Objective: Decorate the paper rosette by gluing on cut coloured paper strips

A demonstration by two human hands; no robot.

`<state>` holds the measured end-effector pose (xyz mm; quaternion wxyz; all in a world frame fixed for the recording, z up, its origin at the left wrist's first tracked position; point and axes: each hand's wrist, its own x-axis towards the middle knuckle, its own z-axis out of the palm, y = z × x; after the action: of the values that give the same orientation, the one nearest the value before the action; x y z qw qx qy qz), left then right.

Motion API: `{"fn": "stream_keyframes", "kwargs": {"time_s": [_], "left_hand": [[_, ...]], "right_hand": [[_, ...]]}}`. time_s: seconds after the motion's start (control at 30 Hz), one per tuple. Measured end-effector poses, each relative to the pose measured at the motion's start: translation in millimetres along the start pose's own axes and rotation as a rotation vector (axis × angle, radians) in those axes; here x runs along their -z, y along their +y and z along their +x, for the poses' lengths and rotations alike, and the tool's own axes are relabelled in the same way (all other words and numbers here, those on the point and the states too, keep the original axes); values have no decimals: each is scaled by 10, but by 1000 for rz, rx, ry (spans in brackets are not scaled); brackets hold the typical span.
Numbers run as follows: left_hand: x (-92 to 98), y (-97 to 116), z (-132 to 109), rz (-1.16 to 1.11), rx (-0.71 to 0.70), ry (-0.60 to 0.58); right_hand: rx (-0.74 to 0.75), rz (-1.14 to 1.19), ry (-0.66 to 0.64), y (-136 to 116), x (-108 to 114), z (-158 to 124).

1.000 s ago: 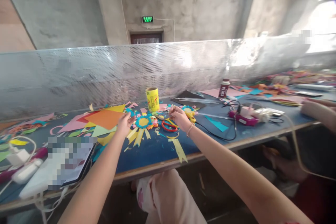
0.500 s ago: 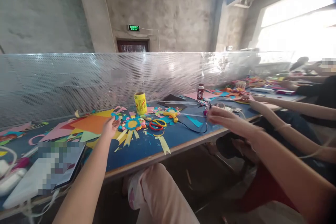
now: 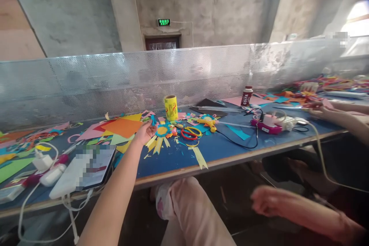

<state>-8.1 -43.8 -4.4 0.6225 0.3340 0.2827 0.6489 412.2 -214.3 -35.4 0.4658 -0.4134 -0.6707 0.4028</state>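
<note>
My left hand (image 3: pixel 145 131) reaches across the blue table (image 3: pixel 230 150) and pinches a small blue paper piece (image 3: pixel 152 120) at the left edge of a blue and yellow paper rosette (image 3: pixel 161 132). Orange and yellow paper sheets (image 3: pixel 123 127) lie just left of it. My right hand (image 3: pixel 265 201) hangs low below the table's front edge, beside my knee, smeared by motion, so its fingers do not show. Red and yellow scissors (image 3: pixel 189 133) lie right of the rosette, with a yellow roll (image 3: pixel 171 108) upright behind.
A perforated metal screen (image 3: pixel 115 80) backs the table. A tablet (image 3: pixel 92 166), a white charger (image 3: pixel 42 162) and cables sit at the left. A glue gun (image 3: pixel 209 121), a pink device (image 3: pixel 266 127) and a bottle (image 3: pixel 246 96) stand right. Another person's hand (image 3: pixel 321 113) works at far right.
My right hand has left the table, swung out to the right and dropped below the table edge. My left hand stays at the rosette. The view turned right, then back.
</note>
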Motion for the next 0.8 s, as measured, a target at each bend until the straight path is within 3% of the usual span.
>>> {"fn": "stream_keyframes", "kwargs": {"time_s": [0.03, 0.07, 0.1, 0.13, 0.27, 0.4, 0.5, 0.6, 0.8], "left_hand": [[1, -1, 0, -11, 14, -9], [5, -2, 1, -20, 27, -16], [9, -3, 3, -28, 40, -22], [15, -4, 5, -32, 50, -29], [29, -10, 11, -33, 72, -70], [10, -11, 8, -14, 85, -65], [-6, -14, 14, 6, 85, -69], [-4, -22, 26, 10, 86, -95], [23, -42, 43, 6, 59, -125]], "right_hand": [[-161, 88, -277, -44, -51, 27], [-313, 160, -419, -107, -127, 112], [-317, 133, -467, -182, -230, 254], [-211, 28, -460, -258, -359, 445], [168, -259, -215, -419, -1037, 1431], [165, -278, -203, -305, -1660, 2148], [127, -327, -290, -165, -1963, 2357], [129, -333, -308, -51, -2121, 2409], [139, -261, -170, 1, -2001, 2438]]}}
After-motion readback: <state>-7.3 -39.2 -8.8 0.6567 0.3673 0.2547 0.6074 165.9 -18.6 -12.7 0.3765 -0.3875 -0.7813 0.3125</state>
